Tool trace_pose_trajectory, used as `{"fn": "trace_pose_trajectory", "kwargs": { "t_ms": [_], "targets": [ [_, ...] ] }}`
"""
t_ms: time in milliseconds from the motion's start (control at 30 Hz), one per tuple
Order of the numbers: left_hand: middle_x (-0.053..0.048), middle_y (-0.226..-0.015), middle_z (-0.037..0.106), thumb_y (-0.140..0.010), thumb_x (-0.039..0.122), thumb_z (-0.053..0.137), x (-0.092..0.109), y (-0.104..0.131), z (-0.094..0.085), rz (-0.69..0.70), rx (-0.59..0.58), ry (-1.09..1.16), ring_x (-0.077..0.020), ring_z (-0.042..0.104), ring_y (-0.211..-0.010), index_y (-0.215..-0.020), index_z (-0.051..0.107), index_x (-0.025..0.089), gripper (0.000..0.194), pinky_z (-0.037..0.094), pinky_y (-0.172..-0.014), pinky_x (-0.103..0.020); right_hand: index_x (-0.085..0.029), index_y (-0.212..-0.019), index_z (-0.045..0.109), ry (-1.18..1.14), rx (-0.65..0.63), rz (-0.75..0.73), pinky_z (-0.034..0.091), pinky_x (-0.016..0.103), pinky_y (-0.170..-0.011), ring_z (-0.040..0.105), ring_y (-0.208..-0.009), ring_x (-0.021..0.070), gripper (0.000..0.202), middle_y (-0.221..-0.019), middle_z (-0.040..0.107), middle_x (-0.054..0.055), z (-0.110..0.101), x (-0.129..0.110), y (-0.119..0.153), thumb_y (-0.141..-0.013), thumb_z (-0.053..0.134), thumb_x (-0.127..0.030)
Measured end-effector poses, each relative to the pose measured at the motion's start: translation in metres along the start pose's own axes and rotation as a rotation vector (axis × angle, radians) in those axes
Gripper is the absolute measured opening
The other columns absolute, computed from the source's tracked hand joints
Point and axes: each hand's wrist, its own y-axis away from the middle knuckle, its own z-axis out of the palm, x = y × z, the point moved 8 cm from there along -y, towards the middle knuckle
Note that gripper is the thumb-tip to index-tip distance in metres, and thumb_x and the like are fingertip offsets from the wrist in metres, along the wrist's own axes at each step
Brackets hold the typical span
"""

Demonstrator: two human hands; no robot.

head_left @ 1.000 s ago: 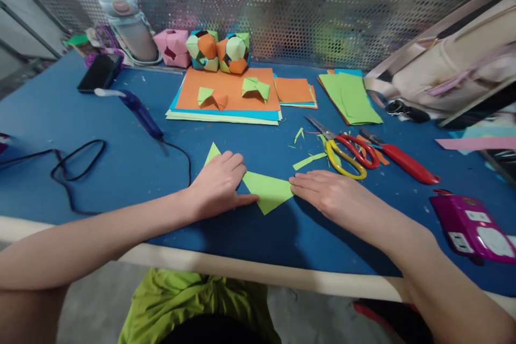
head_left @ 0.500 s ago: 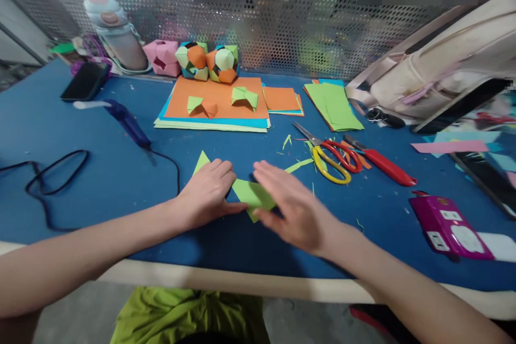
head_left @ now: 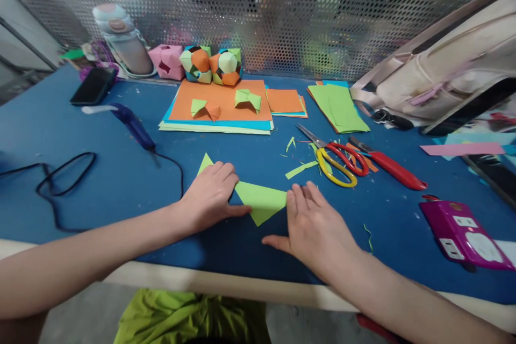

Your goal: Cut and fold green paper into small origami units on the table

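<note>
Bottle, contents unclear, beyond hands on green paper

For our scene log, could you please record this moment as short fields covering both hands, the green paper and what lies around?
Left hand: on the green paper
Right hand: at the paper's right end
Paper: lying on the blue table
Beyond: two folded pieces on an orange sheet
Right side: scissors, scraps
Far left: bottle, phone

Rel. to scissors: folded sheet front-L, glue gun far L, paper stack behind-L w/ folded pcs on top, hand tool just R, socket block front-R, bag behind-R
</note>
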Motion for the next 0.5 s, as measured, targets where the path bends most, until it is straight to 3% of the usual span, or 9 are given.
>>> {"fn": "trace_pose_trajectory", "kwargs": {
  "t_ms": [133,200,300,400,500],
  "targets": [
    [-0.010,-0.086,0.057,-0.072,0.055,0.065,0.000,0.000,0.000,0.013,-0.008,0.003,-0.0244,0.050,-0.080,-0.084,0.061,0.011,0.046,0.043,-0.071,-0.037,-0.001,-0.083,0.073,0.046,-0.017,0.065,0.048,0.048,-0.089,0.070,-0.076,0.0327,0.073,-0.081,0.071,0.025,-0.013,0.021,-0.001,-0.080,0.046,-0.068],
    [-0.010,-0.086,0.057,-0.072,0.055,0.064,0.001,0.000,0.000,0.021,-0.008,0.002,-0.0246,0.051,-0.081,-0.085,0.061,0.010,0.047,0.044,-0.071,-0.038,-0.001,-0.090,0.071,-0.004,0.091,0.091,0.049,0.047,-0.088,0.069,-0.082,0.0320,0.068,-0.087,0.071,0.024,-0.026,0.023,-0.003,-0.085,0.043,-0.062],
    [-0.010,-0.087,0.058,-0.073,0.055,0.063,0.002,0.000,0.002,0.018,-0.017,0.003,-0.0248,0.051,-0.082,-0.086,0.061,0.010,0.047,0.044,-0.072,-0.038,0.003,-0.115,0.061,-0.130,0.259,-0.041,0.045,0.045,-0.096,0.057,-0.112,0.0341,0.068,-0.118,0.062,0.025,-0.035,-0.001,-0.006,-0.087,0.043,-0.057],
    [-0.010,-0.086,0.058,-0.077,0.056,0.058,0.001,0.000,0.001,-0.004,-0.025,0.011,-0.0239,0.052,-0.082,-0.085,0.062,0.010,0.047,0.043,-0.074,-0.037,0.005,-0.123,0.054,-0.255,0.197,-0.228,0.041,0.044,-0.102,0.045,-0.124,0.0354,0.082,-0.131,0.052,0.025,-0.018,-0.033,-0.004,-0.083,0.041,-0.066],
    [-0.010,-0.087,0.059,-0.076,0.061,0.055,-0.003,0.000,-0.002,-0.008,-0.045,-0.018,-0.0239,0.051,-0.081,-0.084,0.063,0.010,0.052,0.043,-0.075,-0.038,0.007,-0.123,0.053,-0.293,0.122,-0.248,0.042,0.046,-0.101,0.045,-0.124,0.0374,0.086,-0.130,0.051,0.028,-0.002,-0.042,0.000,-0.082,0.041,-0.067]
  ]
}}
